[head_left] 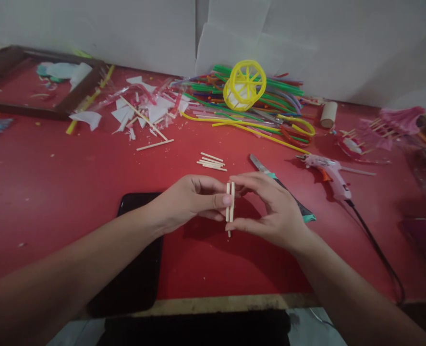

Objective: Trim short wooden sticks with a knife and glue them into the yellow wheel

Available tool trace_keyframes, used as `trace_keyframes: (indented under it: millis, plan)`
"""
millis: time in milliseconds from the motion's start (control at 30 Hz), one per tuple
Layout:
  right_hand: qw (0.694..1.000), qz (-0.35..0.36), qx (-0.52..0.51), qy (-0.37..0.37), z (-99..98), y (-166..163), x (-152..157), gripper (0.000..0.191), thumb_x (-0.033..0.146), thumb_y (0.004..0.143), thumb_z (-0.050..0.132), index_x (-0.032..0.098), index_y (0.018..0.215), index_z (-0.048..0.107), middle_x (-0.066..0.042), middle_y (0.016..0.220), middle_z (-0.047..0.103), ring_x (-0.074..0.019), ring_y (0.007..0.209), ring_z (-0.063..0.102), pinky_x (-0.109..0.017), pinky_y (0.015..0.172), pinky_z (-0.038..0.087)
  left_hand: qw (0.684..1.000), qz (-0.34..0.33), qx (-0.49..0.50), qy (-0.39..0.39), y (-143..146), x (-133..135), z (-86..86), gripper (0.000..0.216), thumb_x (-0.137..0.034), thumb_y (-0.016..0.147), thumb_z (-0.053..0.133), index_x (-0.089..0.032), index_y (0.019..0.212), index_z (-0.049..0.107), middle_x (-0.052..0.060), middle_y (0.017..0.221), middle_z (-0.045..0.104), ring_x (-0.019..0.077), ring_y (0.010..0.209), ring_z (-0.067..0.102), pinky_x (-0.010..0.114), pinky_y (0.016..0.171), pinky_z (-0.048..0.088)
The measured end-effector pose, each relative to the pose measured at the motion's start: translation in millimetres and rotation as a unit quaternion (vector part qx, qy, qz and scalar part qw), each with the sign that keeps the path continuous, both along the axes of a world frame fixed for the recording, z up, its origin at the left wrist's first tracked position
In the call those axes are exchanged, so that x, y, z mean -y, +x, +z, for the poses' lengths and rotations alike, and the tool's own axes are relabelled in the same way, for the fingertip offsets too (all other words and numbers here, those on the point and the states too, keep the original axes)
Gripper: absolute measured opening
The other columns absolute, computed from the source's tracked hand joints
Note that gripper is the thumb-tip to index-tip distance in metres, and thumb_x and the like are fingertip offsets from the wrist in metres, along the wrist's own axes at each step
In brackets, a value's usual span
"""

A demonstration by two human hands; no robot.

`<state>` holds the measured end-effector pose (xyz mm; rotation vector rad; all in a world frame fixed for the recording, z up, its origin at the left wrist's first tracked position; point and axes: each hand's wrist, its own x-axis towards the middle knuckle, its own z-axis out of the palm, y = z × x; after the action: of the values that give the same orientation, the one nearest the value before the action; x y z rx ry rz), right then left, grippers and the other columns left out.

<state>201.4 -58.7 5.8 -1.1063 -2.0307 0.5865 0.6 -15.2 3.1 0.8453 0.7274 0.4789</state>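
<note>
Both my hands meet above the middle of the red table (54, 192). My left hand (191, 199) pinches two short wooden sticks (230, 204) that stand upright side by side. My right hand (270, 211) grips the same sticks from the other side, thumb low and fingers at the top. A small pile of similar loose sticks (212, 162) lies just behind the hands.
A black flat pad (133, 269) lies under my left forearm. A knife (281, 187) and a pink glue gun (330, 173) with its cord lie to the right. Coloured straws (270, 110), a yellow wheel (244, 85) and paper scraps (144, 108) sit at the back; a wooden frame (29, 81) at far left.
</note>
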Motion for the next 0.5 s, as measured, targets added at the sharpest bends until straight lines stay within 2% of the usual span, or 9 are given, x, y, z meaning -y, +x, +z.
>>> trace_keyframes:
  millis: [200, 500]
  plan:
    - [1.0, 0.005, -0.003, -0.005, -2.1, -1.2, 0.6, 0.063, 0.045, 0.069, 0.081, 0.023, 0.123, 0.057, -0.007, 0.111, 0.065, -0.0193, 0.097, 0.064, -0.036, 0.088, 0.055, 1.0, 0.004, -0.007, 0.015, 0.9, -0.3, 2.1, 0.015, -0.027, 0.068, 0.085, -0.016, 0.073, 0.076, -0.001, 0.067, 0.071, 0.0067, 0.056, 0.066, 0.014, 0.056, 0.058]
    - [1.0, 0.018, -0.004, -0.014, -1.8, 0.1, 0.6, 0.064, 0.046, 0.069, 0.08, 0.024, 0.124, 0.057, -0.007, 0.11, 0.065, -0.0187, 0.094, 0.064, -0.034, 0.086, 0.056, 1.0, -0.003, -0.015, 0.009, 1.7, 0.2, 4.1, 0.012, -0.022, 0.066, 0.086, -0.016, 0.07, 0.076, 0.001, 0.063, 0.072, 0.0089, 0.055, 0.067, 0.015, 0.053, 0.057]
